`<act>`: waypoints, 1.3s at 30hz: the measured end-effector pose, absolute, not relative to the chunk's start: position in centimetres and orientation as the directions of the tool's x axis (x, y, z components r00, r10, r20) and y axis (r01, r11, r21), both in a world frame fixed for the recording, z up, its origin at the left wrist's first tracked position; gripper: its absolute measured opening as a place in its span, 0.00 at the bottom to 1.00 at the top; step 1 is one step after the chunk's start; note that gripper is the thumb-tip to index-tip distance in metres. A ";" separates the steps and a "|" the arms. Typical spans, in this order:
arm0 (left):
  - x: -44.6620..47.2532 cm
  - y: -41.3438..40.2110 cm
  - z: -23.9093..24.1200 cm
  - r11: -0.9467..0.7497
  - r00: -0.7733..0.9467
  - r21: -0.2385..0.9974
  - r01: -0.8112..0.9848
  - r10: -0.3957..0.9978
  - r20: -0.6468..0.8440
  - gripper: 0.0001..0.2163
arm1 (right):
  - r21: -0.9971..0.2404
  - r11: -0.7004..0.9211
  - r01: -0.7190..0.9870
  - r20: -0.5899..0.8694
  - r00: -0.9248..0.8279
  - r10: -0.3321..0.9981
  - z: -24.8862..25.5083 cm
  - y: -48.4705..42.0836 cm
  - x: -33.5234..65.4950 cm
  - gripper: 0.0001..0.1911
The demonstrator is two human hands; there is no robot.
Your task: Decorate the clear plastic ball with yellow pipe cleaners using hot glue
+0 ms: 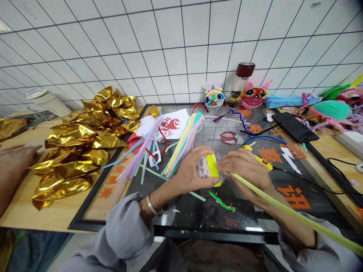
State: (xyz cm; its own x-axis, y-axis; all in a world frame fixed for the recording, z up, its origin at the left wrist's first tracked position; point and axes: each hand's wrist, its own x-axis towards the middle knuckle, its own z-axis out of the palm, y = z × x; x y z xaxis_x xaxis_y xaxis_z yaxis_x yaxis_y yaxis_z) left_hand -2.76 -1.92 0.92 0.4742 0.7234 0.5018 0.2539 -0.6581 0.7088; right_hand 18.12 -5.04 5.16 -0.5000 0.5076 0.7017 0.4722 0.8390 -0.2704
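Note:
My left hand [187, 173] is closed round a small rounded, see-through piece [202, 168] with pale pink inside. Bright yellow chenille stems [212, 165] lie side by side across it as a band. My right hand [248, 172] pinches at the piece's right side, fingertips touching it. A long pale yellow chenille stem [283, 204] runs from under those fingers toward the lower right. Just beyond the right hand lies a yellow glue gun [263, 162], partly hidden by it. A bent green chenille stem [222, 201] rests on the dark glass below.
Bundles of pastel chenille stems [185, 141] lie left of centre, with red-handled scissors [228, 138] beyond my hands. Gold foil [76, 145] covers the left side, near another person's hand [18, 162]. A glass bottle [239, 88], decorated heads [214, 99] and a black phone [295, 126] stand or lie behind.

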 end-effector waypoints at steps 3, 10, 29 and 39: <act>-2.7 -1.9 1.0 -0.666 0.475 0.698 0.262 0.719 0.508 0.29 | -0.277 0.835 0.475 0.700 -0.495 0.514 4.9 -5.1 18.2 0.09; -2.8 -2.1 1.3 -0.675 0.466 0.683 0.281 0.718 0.518 0.30 | -0.316 0.817 0.483 0.673 -0.492 0.552 4.0 -5.1 18.4 0.09; -2.9 -1.7 0.7 -0.703 0.439 0.681 0.203 0.687 0.579 0.30 | -0.233 0.836 0.496 0.737 -0.471 0.485 3.5 -4.8 17.7 0.10; -2.9 -2.3 1.5 -0.579 0.449 0.787 0.212 0.773 0.448 0.30 | -0.226 0.836 0.500 0.746 -0.463 0.478 3.4 -4.8 17.8 0.10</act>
